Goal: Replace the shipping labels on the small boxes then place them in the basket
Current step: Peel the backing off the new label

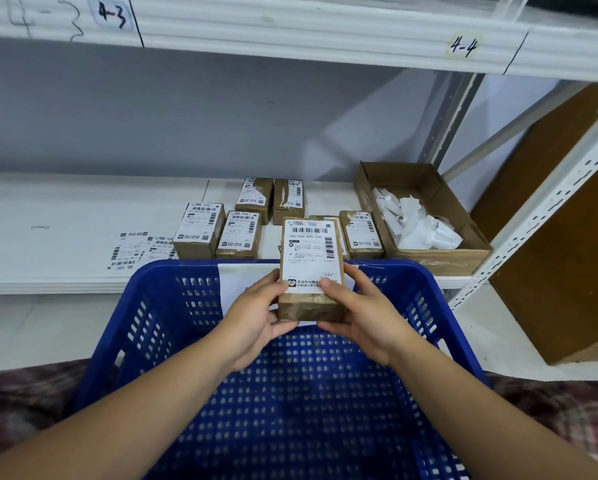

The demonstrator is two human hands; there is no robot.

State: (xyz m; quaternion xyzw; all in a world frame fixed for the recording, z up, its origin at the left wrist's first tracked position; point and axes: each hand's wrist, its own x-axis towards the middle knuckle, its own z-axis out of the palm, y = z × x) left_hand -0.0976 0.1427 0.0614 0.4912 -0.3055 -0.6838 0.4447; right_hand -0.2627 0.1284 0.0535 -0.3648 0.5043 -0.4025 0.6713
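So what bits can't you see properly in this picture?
Head view only:
- Label on the held box: small print too tiny and blurry; left hand and right hand cover its lower corners.
- White sheet on the basket wall: mostly hidden behind hands and box.
- Loose labels on the shelf: partly hidden by the basket rim.

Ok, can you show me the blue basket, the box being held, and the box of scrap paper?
Basket (159,306), head view, on its left wall.
Held box (311,251), head view, on its label.
Scrap box (443,263), head view, on its front wall.
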